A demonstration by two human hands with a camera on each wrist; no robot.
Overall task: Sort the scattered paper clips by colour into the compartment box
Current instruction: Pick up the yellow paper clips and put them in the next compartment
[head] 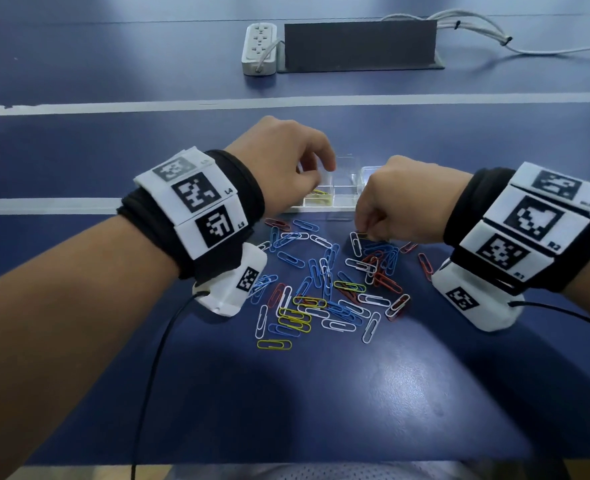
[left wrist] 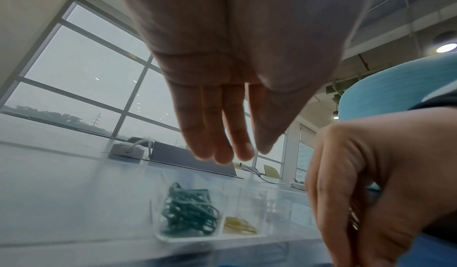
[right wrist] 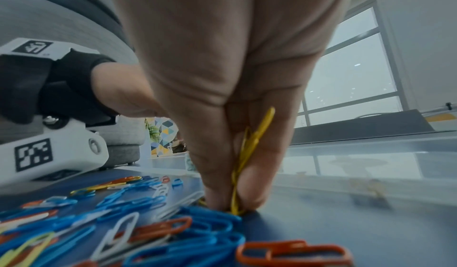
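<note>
The blue table [head: 425,393] is lying bare and smooth in front of the scattered paper clips [head: 324,289], and wide bare surface is stretching beyond the compartment box [head: 342,199] up to a white power strip [head: 258,48] and a dark panel [head: 359,45]. Two white lines [head: 425,98] are crossing the tabletop.

The compartment box, of clear hard plastic with thin straight walls, is sitting at the far edge of the pile. One compartment is holding a tangle of dark green clips [left wrist: 189,214]; the compartment just beside it is holding a few yellow clips [left wrist: 238,228].

The left hand [head: 283,161] is hovering over the box, its fingers [left wrist: 217,134] hanging straight, close together and holding nothing.

The right hand [head: 394,206] is reaching down at the far side of the pile, thumb and fingertips [right wrist: 249,191] pinching a yellow paper clip [right wrist: 249,150] held upright, its lower end touching the table beside blue clips [right wrist: 210,226].

The loose clips are thin bent-wire loops with glossy coating in blue, white, red-orange and yellow, overlapping in places.
</note>
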